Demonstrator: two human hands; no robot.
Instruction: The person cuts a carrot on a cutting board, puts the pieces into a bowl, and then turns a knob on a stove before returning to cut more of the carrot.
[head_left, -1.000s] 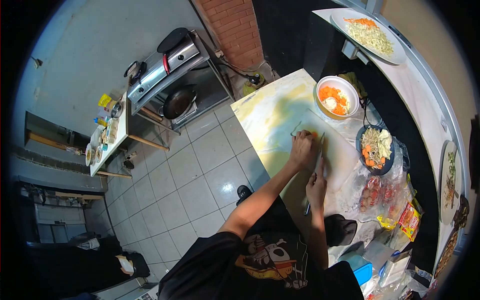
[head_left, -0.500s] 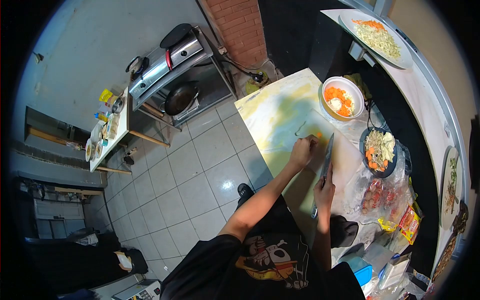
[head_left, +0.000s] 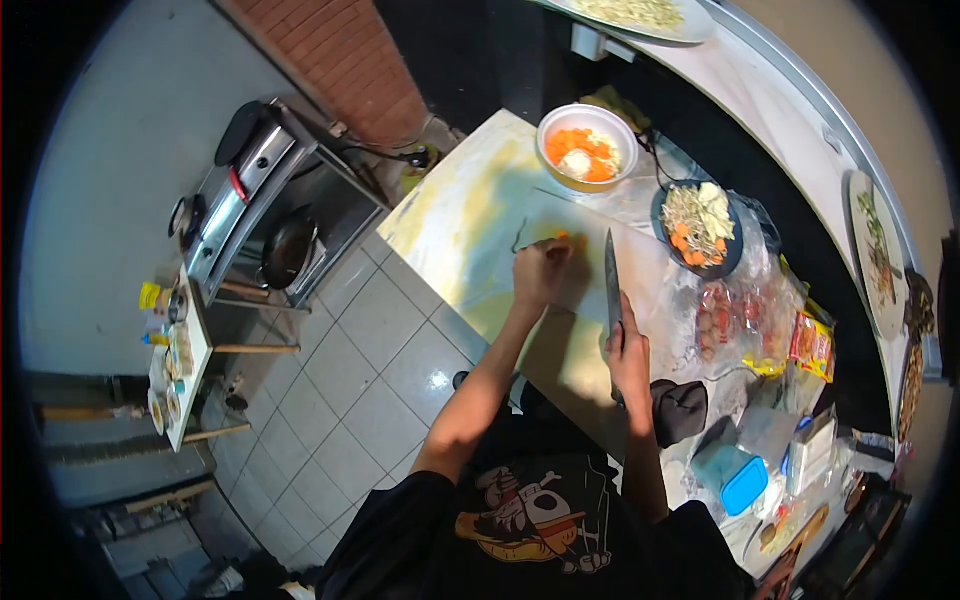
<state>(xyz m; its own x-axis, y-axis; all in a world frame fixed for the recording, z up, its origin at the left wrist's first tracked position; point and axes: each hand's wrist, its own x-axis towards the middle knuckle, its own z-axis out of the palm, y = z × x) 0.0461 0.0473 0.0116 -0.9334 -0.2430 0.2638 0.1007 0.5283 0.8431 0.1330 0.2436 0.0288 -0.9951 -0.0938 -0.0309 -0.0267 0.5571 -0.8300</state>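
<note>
My right hand is wrapped round the handle of a long kitchen knife. The blade points away from me, just right of my left hand and apart from it. My left hand is closed over the pale cutting board, fingers curled under; whatever they hold is hidden. Small orange carrot pieces show just beyond those fingers. Left of them lies a thin dark green strip. Further back stands a white bowl with cut carrots and pale pieces.
Right of the board, a dark plate bears sprouts, carrots and pale leaves. Plastic bags, a yellow-red packet and a blue-lidded container crowd the right side. A raised shelf holds an oval plate. A steel stove stands left.
My view has turned, so the worktop appears further left and higher. The knife stays in my right hand. Both hands keep about the same place over the board.
</note>
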